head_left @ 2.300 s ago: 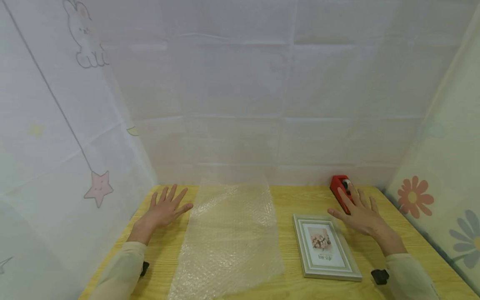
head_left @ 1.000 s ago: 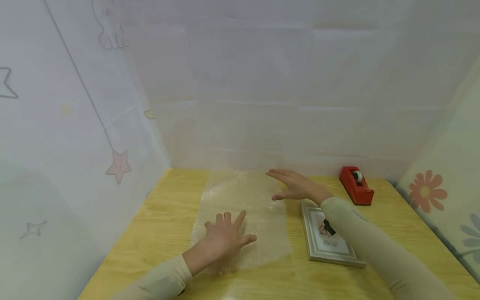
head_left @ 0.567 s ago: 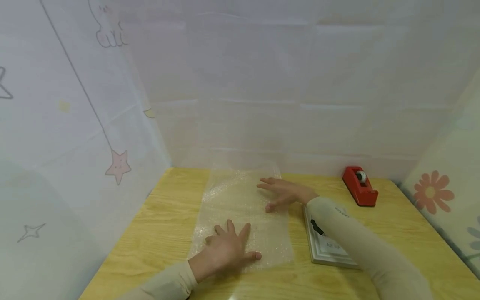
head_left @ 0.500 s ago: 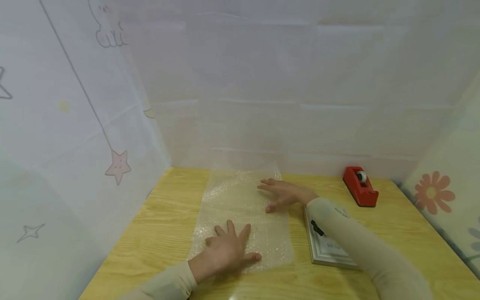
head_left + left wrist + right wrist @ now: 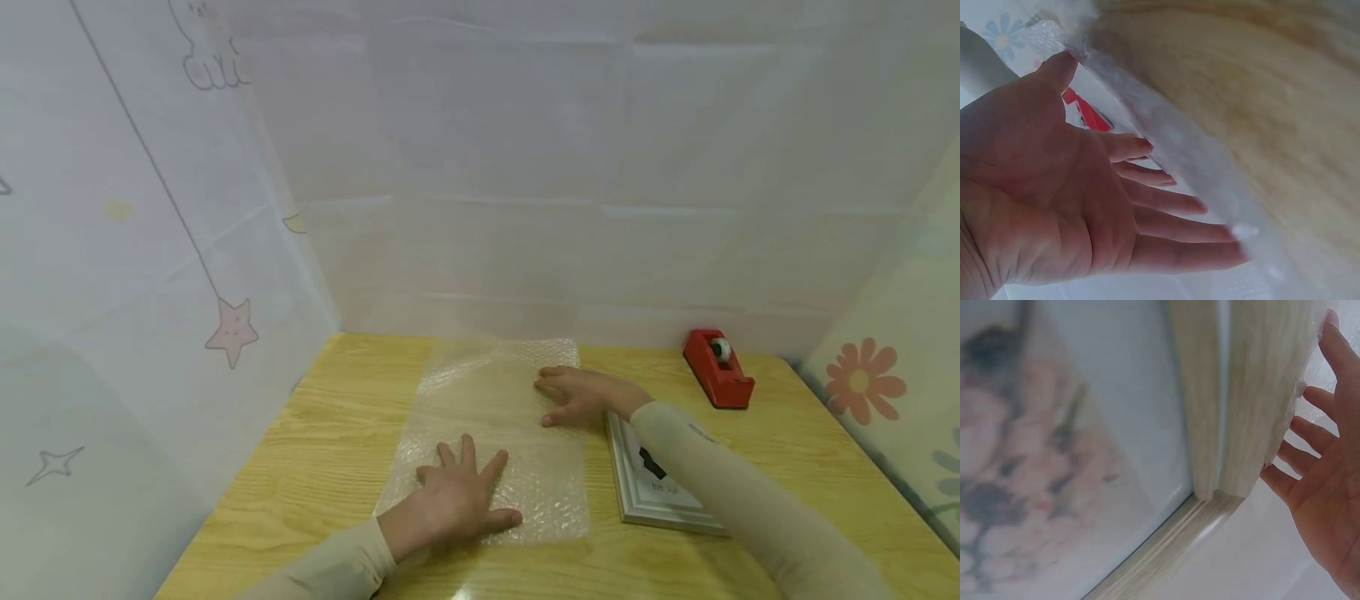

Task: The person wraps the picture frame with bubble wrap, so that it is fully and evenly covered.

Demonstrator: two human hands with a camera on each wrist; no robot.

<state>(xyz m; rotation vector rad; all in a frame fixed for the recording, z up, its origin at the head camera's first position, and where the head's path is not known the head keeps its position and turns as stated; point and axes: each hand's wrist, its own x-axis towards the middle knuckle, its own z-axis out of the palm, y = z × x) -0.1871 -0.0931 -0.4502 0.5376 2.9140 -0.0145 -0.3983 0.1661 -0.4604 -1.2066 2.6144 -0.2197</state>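
Observation:
A sheet of clear bubble wrap point(image 5: 480, 400) lies flat on the wooden table in the head view. My left hand point(image 5: 453, 500) rests on its near part, fingers spread and straight. In the left wrist view, the fingertips of this hand point(image 5: 1079, 194) press along the sheet's surface. Over the right side of the wrap, my right hand point(image 5: 581, 393) touches it with extended fingers. A silver-edged picture frame point(image 5: 660, 517) with a flower print lies right of the sheet, partly hidden by my right sleeve. It looms large in the right wrist view beside my right hand point(image 5: 1329, 462).
A red tape dispenser point(image 5: 717, 371) stands at the table's back right. Pale printed sheets point(image 5: 480, 167) enclose the table at the back and both sides. My right forearm point(image 5: 742, 492) crosses above the picture frame.
Both hands have come inward from the table's sides onto the bubble wrap. Lately the wrap's far edge has shifted right and lies flatter, with my right hand moving slightly right.

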